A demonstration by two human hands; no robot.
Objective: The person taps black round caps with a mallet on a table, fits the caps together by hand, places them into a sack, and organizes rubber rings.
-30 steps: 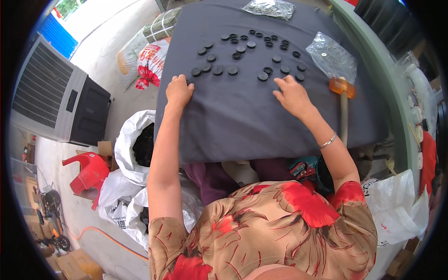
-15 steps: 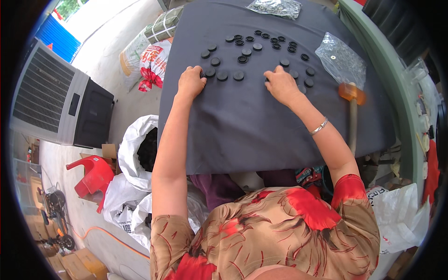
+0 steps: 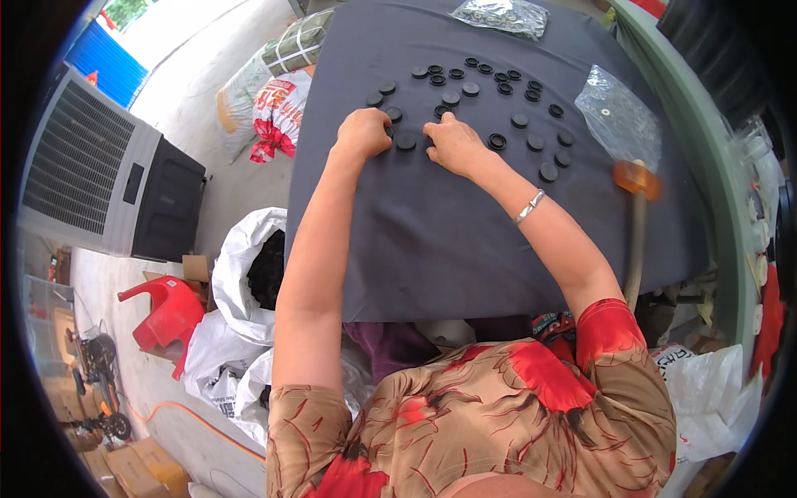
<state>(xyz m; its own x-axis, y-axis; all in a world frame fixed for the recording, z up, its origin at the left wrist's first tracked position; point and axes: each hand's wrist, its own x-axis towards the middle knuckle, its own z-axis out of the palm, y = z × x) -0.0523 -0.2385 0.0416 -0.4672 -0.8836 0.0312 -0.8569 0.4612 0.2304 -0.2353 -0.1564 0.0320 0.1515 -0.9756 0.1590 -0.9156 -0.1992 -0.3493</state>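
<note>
On the dark grey cloth-covered table (image 3: pixel 465 232) lie several round black caps; some, like this cap (image 3: pixel 406 139), show a flat face, while others, like this ring-like piece (image 3: pixel 496 142), show a raised rim. My left hand (image 3: pixel 364 134) is closed at the left end of the nearest row, a dark cap edge (image 3: pixel 389 131) showing at its fingertips. Just right of the flat cap, my right hand (image 3: pixel 457 147) rests low with curled fingers and thumb drawn in. Whatever lies between them is mostly hidden. A silver bangle circles my right wrist.
A mallet (image 3: pixel 636 181) with an orange head lies at the table's right, below a clear bag (image 3: pixel 618 116) of small parts. Another parts bag (image 3: pixel 501 17) is at the far edge. White sacks (image 3: pixel 241 286), a red stool (image 3: pixel 170 311) and an air cooler (image 3: pixel 108 166) stand left.
My right hand has moved left toward my left hand, and a ring-like piece now shows near where it was. My left hand stays by the left end of the row. The view has shifted slightly.
</note>
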